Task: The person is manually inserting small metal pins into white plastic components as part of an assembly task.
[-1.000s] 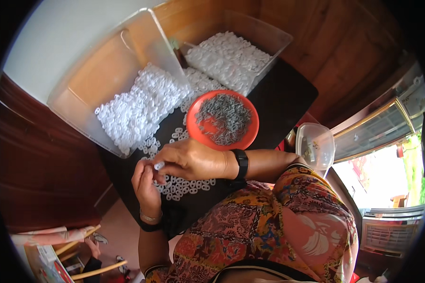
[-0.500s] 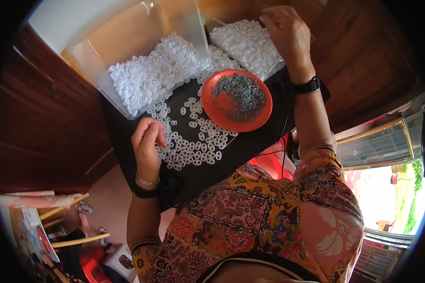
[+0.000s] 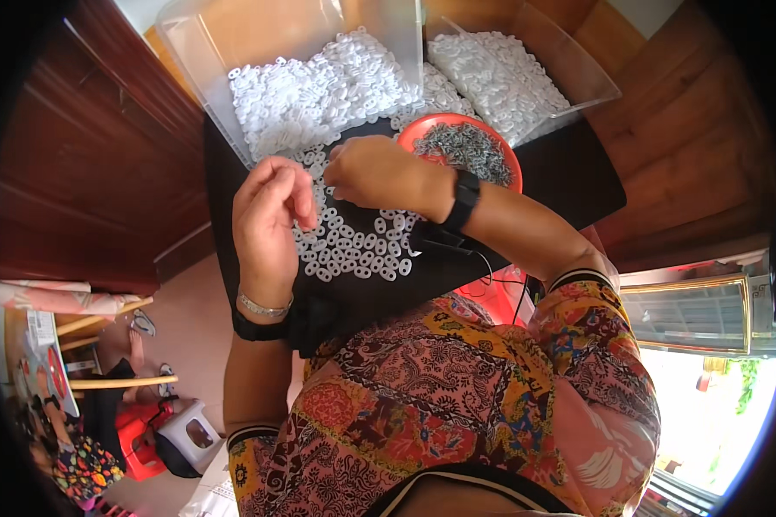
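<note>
Dark wooden panelling [image 3: 78, 172] fills the left of the room, with a pale floor [image 3: 190, 302] below it and a small stool [image 3: 185, 439] near the lower left. On the person's lap lies a black board [image 3: 569, 164], the work surface. At its far left corner a clear plastic bin [image 3: 190, 52] holds heaped white plastic rings [image 3: 319, 86]. More loose rings [image 3: 353, 250] lie spread along the board's left side. The left hand [image 3: 267, 224] hovers over them, its fingers curled narrow, tips pinched together; whether they hold a ring I cannot tell. Just beside it, the right hand [image 3: 379, 172] is closed loosely, fingertips hidden. Behind it sits an orange bowl [image 3: 509, 164] of small grey metal pieces [image 3: 466, 146]. A second clear bin [image 3: 595, 77] of rings stands at the far right corner.
</note>
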Available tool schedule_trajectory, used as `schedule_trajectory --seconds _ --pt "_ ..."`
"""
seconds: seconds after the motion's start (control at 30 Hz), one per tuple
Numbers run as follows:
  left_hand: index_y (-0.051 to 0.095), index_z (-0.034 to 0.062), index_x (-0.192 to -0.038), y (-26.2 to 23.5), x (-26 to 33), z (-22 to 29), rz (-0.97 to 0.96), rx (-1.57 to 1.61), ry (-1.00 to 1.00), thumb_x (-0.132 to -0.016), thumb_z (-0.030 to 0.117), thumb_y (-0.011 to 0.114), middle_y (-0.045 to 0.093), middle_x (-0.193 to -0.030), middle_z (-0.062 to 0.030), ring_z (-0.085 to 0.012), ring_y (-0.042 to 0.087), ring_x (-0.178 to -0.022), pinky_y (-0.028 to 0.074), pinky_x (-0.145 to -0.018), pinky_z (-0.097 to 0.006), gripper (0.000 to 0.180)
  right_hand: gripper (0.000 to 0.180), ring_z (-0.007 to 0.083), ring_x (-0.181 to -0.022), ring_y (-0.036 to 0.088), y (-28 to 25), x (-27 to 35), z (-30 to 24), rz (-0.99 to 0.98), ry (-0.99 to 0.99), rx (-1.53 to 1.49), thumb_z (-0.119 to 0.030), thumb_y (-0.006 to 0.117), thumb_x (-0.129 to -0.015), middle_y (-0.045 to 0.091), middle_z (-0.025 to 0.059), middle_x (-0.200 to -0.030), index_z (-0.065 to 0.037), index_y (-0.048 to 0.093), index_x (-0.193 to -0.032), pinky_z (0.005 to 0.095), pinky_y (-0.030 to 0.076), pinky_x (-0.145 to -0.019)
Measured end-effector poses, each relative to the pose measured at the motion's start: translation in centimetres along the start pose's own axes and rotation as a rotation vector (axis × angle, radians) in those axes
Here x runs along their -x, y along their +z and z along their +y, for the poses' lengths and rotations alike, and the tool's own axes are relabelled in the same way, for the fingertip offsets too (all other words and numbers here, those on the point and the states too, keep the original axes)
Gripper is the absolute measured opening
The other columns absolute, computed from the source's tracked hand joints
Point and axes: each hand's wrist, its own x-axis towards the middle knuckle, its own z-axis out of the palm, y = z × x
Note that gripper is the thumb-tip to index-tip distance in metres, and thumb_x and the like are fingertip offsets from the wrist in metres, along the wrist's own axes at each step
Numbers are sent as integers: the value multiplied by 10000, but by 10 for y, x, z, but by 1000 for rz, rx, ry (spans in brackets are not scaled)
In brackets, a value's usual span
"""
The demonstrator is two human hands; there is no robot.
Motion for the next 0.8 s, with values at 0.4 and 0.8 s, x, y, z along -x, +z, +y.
schedule_trajectory --seconds 0.4,0.8 --pt "547 47 -781 -30 -15 -46 254 -16 17 -902 198 493 482 -605 -8 -102 453 -491 337 -458 -217 201 141 296 -856 633 40 -21 3 -87 -83 392 -161 599 -771 644 110 -844 -40 647 -825 391 518 -707" --pt "573 44 -817 -22 -8 -60 97 -91 -144 -942 246 444 488 -583 8 -68 435 -489 333 -460 -207 270 117 224 -720 629 -13 -4 6 90 151 -747 -97 576 -871 642 100 -784 -1 626 -916 316 483 -650"
